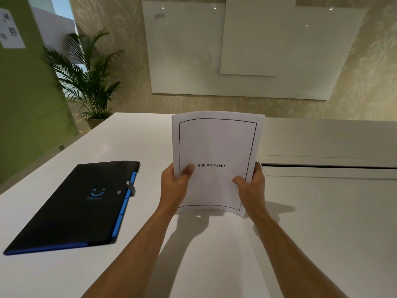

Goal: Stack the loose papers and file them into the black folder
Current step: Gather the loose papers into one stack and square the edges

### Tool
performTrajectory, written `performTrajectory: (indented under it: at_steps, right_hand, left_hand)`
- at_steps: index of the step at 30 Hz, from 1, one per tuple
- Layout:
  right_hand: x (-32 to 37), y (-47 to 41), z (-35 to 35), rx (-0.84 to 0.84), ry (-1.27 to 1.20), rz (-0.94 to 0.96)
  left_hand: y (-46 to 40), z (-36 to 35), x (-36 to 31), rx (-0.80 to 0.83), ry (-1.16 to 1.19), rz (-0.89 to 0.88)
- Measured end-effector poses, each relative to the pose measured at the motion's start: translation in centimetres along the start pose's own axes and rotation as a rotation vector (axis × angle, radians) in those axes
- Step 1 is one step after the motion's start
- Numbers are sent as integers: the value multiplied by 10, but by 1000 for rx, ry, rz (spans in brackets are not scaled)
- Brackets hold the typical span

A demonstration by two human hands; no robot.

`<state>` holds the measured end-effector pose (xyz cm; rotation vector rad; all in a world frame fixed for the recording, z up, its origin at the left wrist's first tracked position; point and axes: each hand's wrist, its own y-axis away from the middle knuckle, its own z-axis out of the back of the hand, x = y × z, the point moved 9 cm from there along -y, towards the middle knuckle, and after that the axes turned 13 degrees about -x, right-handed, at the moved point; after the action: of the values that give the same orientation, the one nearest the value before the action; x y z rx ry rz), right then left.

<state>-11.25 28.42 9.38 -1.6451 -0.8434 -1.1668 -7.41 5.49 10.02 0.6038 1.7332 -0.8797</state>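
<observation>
A stack of white papers (217, 145) stands upright on its lower edge on the white table (322, 222). Its front sheet has a black border and the word BIBLIOGRAPHY. My left hand (175, 183) grips the stack's left side, thumb on the front sheet. My right hand (251, 186) grips the right side the same way. The black folder (73, 207) lies flat and closed to the left of the stack, apart from both hands. It has blue tabs along its right edge, a blue smile logo and an elastic band closure.
A dark cable slot (328, 167) runs across the table to the right of the papers. A potted palm (90, 80) stands past the table's far left corner. Whiteboards (236, 50) hang on the wall behind.
</observation>
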Motion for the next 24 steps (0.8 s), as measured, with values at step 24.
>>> performTrajectory:
  at_steps: [24]
  right_hand:
    - [-85, 23, -8, -127, -535, -577]
  left_hand:
    - [25, -17, 57, -260, 437, 441]
